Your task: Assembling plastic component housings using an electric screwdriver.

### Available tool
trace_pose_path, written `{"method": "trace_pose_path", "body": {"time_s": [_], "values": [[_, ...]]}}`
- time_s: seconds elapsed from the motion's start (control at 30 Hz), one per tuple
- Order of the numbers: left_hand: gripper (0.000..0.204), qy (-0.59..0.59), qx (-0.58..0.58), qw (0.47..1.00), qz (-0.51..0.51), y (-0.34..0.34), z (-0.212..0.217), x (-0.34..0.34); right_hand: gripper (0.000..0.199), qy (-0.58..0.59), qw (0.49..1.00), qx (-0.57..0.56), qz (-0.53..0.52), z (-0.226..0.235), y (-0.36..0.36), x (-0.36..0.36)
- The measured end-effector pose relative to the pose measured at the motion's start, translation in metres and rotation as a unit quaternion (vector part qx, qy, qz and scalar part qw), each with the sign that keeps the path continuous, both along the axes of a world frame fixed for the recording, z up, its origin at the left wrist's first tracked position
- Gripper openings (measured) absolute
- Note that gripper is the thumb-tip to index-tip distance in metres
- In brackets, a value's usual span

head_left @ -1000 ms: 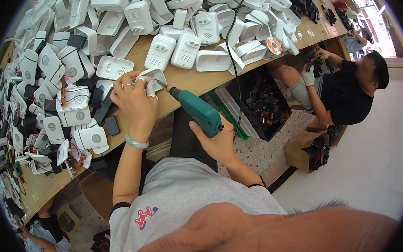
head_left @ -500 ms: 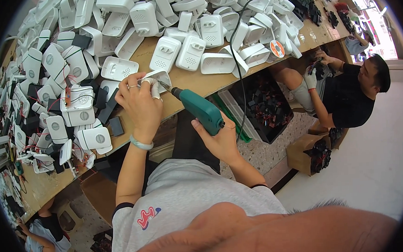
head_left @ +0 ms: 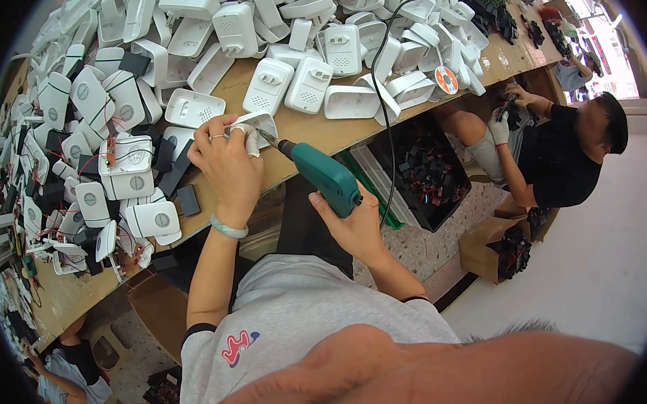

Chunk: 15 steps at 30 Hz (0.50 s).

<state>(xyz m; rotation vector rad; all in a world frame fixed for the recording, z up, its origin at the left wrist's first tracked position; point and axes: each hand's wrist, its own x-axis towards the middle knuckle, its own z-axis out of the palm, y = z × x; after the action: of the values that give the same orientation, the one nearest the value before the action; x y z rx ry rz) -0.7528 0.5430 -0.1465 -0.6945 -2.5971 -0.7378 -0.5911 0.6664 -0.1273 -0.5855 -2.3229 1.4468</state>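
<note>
My left hand (head_left: pixel 226 163), with a ring and pale finger covers on it, grips a white plastic housing (head_left: pixel 264 121) at the table's near edge. Around a green electric screwdriver (head_left: pixel 323 174) my right hand (head_left: pixel 356 226) is closed, its palm behind the tool's rear end. The screwdriver's bit points up and left into the housing; its exact contact point is hidden by my fingers. An open white shell (head_left: pixel 193 108) lies just beyond my left hand, and vented white plug housings (head_left: pixel 267 85) lie to the right of that.
White housings (head_left: pixel 235 29) are heaped along the back. Wired white units (head_left: pixel 125 166) with black blocks crowd the left. A black cable (head_left: pixel 384 72) hangs down on the right. Below the table stands a black bin (head_left: pixel 440 172) of parts; a co-worker (head_left: pixel 557 143) sits beyond it.
Both hands, the screwdriver and the housing keep nearly the same position. The whole view has shifted very slightly.
</note>
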Motion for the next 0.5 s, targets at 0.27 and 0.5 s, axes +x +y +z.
{"method": "trace_pose_path", "body": {"time_s": [0.27, 0.5], "values": [[0.013, 0.002, -0.002, 1.0, -0.001, -0.0003, 0.0006, 0.001, 0.026, -0.02, 1.0, -0.007, 0.004, 0.0033, -0.0006, 0.0027], [0.014, 0.002, -0.005, 1.0, -0.001, -0.0005, -0.0013, 0.0008, 0.027, 0.005, 1.0, -0.015, -0.005, 0.0059, -0.0009, 0.002]]}}
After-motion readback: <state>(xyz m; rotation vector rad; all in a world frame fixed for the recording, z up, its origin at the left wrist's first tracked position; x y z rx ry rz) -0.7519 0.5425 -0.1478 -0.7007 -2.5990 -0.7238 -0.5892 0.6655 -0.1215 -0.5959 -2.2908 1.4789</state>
